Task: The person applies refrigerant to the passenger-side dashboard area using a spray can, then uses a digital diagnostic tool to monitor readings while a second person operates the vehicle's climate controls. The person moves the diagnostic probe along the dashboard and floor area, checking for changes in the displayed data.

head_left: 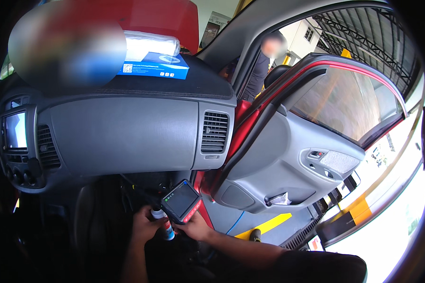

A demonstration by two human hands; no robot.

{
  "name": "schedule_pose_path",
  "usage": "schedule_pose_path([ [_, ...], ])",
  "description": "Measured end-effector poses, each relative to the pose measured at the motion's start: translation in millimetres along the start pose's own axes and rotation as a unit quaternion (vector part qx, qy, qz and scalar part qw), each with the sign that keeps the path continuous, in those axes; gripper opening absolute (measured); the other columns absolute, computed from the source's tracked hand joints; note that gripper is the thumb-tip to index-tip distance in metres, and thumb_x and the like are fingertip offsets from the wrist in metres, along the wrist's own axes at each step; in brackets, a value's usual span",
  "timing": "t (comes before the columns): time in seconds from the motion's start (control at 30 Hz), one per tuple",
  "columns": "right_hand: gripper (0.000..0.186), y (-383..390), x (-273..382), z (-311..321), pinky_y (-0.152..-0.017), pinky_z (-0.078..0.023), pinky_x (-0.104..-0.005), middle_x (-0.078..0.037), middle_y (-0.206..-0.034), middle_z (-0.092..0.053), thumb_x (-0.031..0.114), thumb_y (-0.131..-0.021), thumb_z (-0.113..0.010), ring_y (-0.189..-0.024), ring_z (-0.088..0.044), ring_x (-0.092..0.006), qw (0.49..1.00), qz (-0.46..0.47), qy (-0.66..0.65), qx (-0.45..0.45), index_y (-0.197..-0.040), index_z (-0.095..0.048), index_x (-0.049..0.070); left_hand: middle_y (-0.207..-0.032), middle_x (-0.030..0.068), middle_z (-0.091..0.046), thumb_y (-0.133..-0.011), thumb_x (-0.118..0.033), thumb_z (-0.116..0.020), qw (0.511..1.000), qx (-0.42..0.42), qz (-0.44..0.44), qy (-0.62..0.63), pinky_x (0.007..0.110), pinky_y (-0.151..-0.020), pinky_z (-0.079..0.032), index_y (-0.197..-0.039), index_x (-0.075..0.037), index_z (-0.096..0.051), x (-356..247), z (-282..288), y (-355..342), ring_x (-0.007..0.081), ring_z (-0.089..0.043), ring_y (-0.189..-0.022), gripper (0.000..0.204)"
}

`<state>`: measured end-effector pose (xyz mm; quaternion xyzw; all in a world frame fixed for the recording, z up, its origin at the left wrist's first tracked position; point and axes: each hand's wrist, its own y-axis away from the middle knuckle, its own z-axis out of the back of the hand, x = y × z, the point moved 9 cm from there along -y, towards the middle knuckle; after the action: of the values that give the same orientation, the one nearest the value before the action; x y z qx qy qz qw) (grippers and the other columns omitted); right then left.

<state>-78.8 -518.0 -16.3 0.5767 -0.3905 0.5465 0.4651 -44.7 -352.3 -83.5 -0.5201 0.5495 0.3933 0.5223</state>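
Note:
My left hand (146, 225), below the dashboard, is closed around a small white can (168, 232) with a red and blue label. The can is tilted, its white top (157, 213) pointing up and to the left, and my fingers cover its middle. Just to the right, my right hand (194, 229) grips a handheld screen device (181, 200) from beneath. It has a black frame, red trim along its lower edge and a dark display with small coloured icons. Its lower left side is close to the can; I cannot tell whether they touch.
The grey dashboard (123, 134) spans above my hands. On top lie a blue box (158, 70) and a clear-wrapped white roll (151, 45). At right the car door (269, 155) stands swung out, crumpled plastic (279, 199) in its pocket. A person (257, 75) stands outside, beyond the windscreen pillar.

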Motion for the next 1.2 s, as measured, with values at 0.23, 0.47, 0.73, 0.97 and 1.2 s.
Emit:
schedule_pose_path([
  [0.23, 0.037, -2, 8, 0, -0.074, -0.060, -0.0372, -0.011, -0.102, -0.071, -0.010, -0.088, -0.072, -0.087, -0.072, -0.0228, 0.991, 0.100, 0.093, 0.004, -0.121, -0.059, -0.001, -0.099, 0.0084, -0.075, -0.079, -0.025, -0.092, 0.985, 0.015, -0.018, -0.170, 0.034, -0.082, -0.057, -0.115, -0.003, -0.065, -33, 3, 0, 0.0165, -0.072, -0.091, 0.050],
  [0.47, 0.024, 4, 14, 4, -0.070, -0.058, -0.0339, -0.010, -0.094, -0.070, -0.009, -0.089, -0.067, -0.080, -0.071, -0.0196, 0.957, 0.208, 0.202, 0.026, -0.111, -0.062, -0.001, -0.087, 0.0180, -0.073, -0.081, -0.037, -0.088, 0.983, 0.006, -0.029, -0.183, 0.036, -0.073, -0.055, -0.102, 0.001, -0.066, -28, 1, -5, 0.0251, -0.074, -0.081, 0.049],
  [0.73, 0.020, 0, 3, 7, -0.069, -0.058, -0.0332, -0.009, -0.093, -0.070, -0.007, -0.089, -0.066, -0.079, -0.071, -0.0196, 0.969, 0.164, 0.182, 0.002, -0.109, -0.064, -0.003, -0.082, 0.0196, -0.073, -0.078, -0.054, -0.084, 0.954, -0.112, -0.139, -0.243, 0.043, -0.069, -0.056, -0.102, 0.002, -0.068, -39, -1, 2, 0.0373, -0.074, -0.078, 0.063],
  [0.97, 0.033, 6, 21, -11, -0.098, -0.052, -0.0400, -0.013, -0.119, -0.072, -0.002, -0.085, -0.069, -0.114, -0.068, -0.0310, 0.950, 0.208, 0.234, -0.006, -0.118, -0.071, 0.002, -0.084, 0.0190, -0.071, -0.077, -0.030, -0.085, 0.948, -0.116, -0.127, -0.268, 0.043, -0.071, -0.055, -0.098, -0.003, -0.068, -25, 6, 1, 0.0400, -0.072, -0.084, 0.038],
  [1.2, 0.037, 10, 22, -29, -0.095, -0.053, -0.0419, -0.014, -0.121, -0.069, 0.009, -0.088, -0.074, -0.113, -0.067, -0.0326, 0.888, 0.213, 0.394, 0.108, -0.124, -0.068, 0.007, -0.090, 0.0209, -0.072, -0.077, -0.017, -0.079, 0.973, -0.046, -0.150, -0.171, 0.041, -0.074, -0.054, -0.098, -0.001, -0.067, -27, 6, 1, 0.0389, -0.072, -0.087, 0.029],
])
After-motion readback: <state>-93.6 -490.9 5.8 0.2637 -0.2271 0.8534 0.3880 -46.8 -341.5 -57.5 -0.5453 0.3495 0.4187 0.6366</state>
